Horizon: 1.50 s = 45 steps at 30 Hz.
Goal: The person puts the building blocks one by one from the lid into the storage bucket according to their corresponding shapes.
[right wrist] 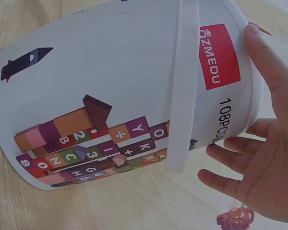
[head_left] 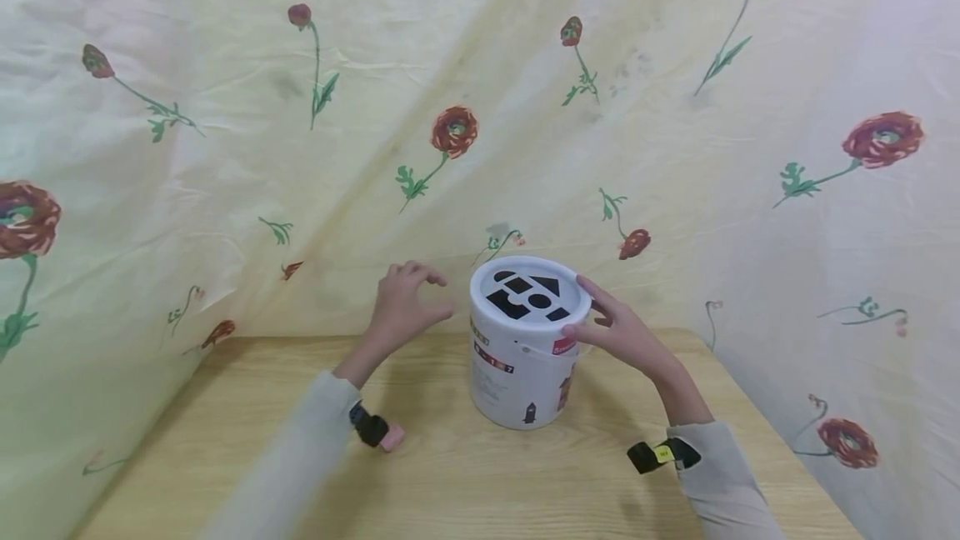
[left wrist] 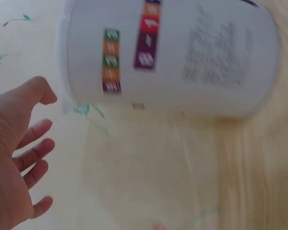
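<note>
White cylindrical plastic bucket stands upright on the light wooden table, near its far edge. White lid fitted on top, with black shape-sorter cut-outs. Side printed with coloured letter blocks, a red label, and a white handle hanging down.

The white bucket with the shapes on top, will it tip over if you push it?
Probably not easily: the white bucket stands upright on the wooden table. Its smooth sides may feel slippery. The right hand touches its lid; the left hand hovers apart.
</note>
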Available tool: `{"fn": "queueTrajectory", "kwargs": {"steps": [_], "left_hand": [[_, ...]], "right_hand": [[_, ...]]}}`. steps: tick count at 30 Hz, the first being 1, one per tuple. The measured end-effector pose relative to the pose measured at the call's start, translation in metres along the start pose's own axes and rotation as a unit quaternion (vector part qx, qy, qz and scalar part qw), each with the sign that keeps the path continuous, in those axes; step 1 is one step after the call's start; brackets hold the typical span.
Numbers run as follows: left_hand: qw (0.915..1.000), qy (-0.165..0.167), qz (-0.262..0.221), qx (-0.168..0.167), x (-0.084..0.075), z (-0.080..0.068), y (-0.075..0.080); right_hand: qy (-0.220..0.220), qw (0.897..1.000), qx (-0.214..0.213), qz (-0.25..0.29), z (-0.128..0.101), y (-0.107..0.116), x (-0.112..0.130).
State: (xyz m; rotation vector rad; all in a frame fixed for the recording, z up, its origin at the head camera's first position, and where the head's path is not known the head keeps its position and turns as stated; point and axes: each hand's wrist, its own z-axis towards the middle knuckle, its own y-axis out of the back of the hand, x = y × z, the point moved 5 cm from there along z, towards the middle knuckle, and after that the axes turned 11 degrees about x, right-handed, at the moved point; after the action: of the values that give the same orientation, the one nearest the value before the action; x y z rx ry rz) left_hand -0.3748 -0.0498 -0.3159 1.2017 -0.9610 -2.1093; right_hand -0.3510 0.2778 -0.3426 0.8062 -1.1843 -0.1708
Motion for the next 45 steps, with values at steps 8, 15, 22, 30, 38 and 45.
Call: {"fn": "queueTrajectory", "kwargs": {"steps": [8, 15, 22, 30, 38, 45], "left_hand": [[0.9945, -0.081, 0.039, 0.056, 0.034, -0.039, -0.008], [0.9877, -0.064, 0.022, 0.141, 0.068, -0.071, -0.031], [0.9584, -0.054, 0.005, 0.280, 0.089, -0.099, -0.054], [0.9394, -0.068, 0.045, 0.333, 0.093, -0.117, -0.058], [0.9370, -0.075, 0.050, 0.338, 0.091, -0.116, -0.059], [0.9348, -0.078, 0.066, 0.340, 0.085, -0.113, -0.062]], "right_hand": [[-0.006, 1.000, -0.003, -0.002, -0.002, 0.003, -0.001], [-0.002, 1.000, 0.001, -0.002, -0.001, 0.002, -0.001], [-0.003, 1.000, 0.002, -0.002, 0.000, 0.001, -0.001], [0.000, 1.000, 0.005, 0.002, 0.000, 0.001, -0.001], [0.000, 1.000, 0.006, 0.000, 0.000, 0.002, -0.001], [-0.005, 1.000, 0.005, -0.001, 0.000, 0.001, 0.000]]}}
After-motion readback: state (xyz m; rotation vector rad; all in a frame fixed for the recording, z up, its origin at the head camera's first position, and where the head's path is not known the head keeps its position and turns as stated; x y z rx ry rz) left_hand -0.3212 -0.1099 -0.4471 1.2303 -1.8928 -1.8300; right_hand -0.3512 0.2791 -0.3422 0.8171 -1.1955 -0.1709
